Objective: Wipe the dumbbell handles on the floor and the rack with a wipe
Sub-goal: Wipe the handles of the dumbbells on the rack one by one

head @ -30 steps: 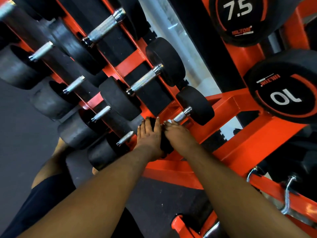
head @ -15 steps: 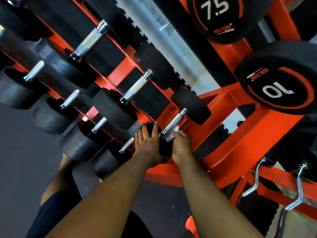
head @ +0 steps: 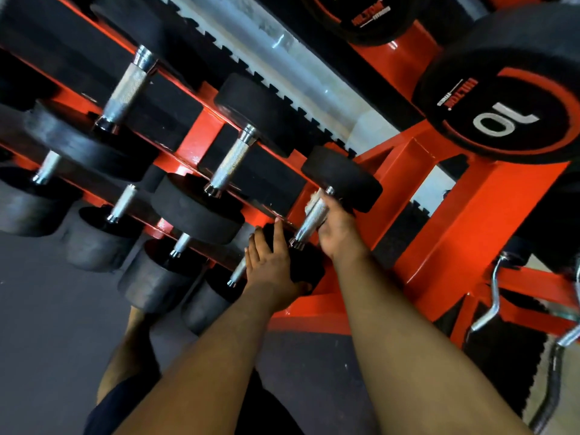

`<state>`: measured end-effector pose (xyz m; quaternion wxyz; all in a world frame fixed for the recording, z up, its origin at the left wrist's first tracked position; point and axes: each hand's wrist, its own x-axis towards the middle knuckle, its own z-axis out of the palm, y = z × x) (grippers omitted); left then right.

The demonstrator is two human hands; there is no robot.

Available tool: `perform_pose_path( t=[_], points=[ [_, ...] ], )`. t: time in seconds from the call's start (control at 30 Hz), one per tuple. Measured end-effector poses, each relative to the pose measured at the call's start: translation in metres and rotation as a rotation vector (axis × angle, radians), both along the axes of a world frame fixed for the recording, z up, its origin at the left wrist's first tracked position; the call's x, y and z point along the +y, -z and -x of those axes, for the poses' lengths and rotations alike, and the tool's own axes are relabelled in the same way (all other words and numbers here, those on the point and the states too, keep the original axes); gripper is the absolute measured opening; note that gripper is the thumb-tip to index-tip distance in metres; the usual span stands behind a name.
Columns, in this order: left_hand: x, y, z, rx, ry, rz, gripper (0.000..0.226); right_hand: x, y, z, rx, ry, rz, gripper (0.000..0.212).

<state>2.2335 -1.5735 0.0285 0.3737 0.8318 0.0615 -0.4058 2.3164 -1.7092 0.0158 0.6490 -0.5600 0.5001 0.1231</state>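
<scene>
A small black dumbbell with a silver knurled handle point(head: 309, 222) lies at the near end of the orange rack point(head: 389, 196). My right hand point(head: 337, 229) curls round the far part of that handle, and a white wipe point(head: 313, 198) sticks out above my fingers near the upper weight head point(head: 342, 178). My left hand point(head: 270, 263) lies flat with straight fingers on the dumbbell's lower black head point(head: 306, 265). Most of the wipe is hidden inside my right hand.
Several more black dumbbells with silver handles point(head: 230, 161) fill the rack rows to the left. A round weight marked 10 point(head: 502, 111) hangs at the upper right. Curved chrome bars point(head: 492, 296) sit low on the right. My knee point(head: 131, 365) is above the dark floor.
My right hand has slid up the handle from its lower end toward the upper head, taking the wipe along. The left hand stays on the lower head. The view has closed in.
</scene>
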Motion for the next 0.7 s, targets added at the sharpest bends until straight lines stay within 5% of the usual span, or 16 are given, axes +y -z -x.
perform_pose_path(
  t=[0.07, 0.17, 0.33, 0.43, 0.53, 0.63, 0.7],
  points=[
    [0.0, -0.001, 0.0, 0.001, -0.003, 0.006, 0.145, 0.003, 0.008, 0.025, 0.105, -0.187, 0.198, 0.037],
    [0.0, -0.001, 0.001, 0.002, -0.001, 0.007, 0.144, 0.007, -0.001, 0.056, 0.147, -0.476, 0.397, 0.021],
    [-0.001, 0.0, 0.0, -0.011, -0.004, 0.004, 0.142, 0.005, -0.026, 0.048, -0.261, -0.928, 0.999, 0.045],
    [-0.001, 0.0, 0.0, -0.019, 0.002, -0.004, 0.141, -0.004, -0.016, 0.038, -0.187, -1.463, 1.229, 0.063],
    [-0.001, 0.001, 0.001, -0.015, -0.015, 0.008, 0.14, -0.002, -0.007, 0.045, -0.007, -1.847, 1.285, 0.057],
    [-0.001, 0.002, 0.002, -0.031, -0.017, 0.007, 0.14, -0.01, -0.007, 0.045, -0.169, -2.16, 1.217, 0.051],
    [-0.001, 0.001, 0.002, -0.025, -0.004, -0.003, 0.14, -0.022, -0.015, 0.033, -0.181, -2.145, 1.302, 0.062]
  ],
)
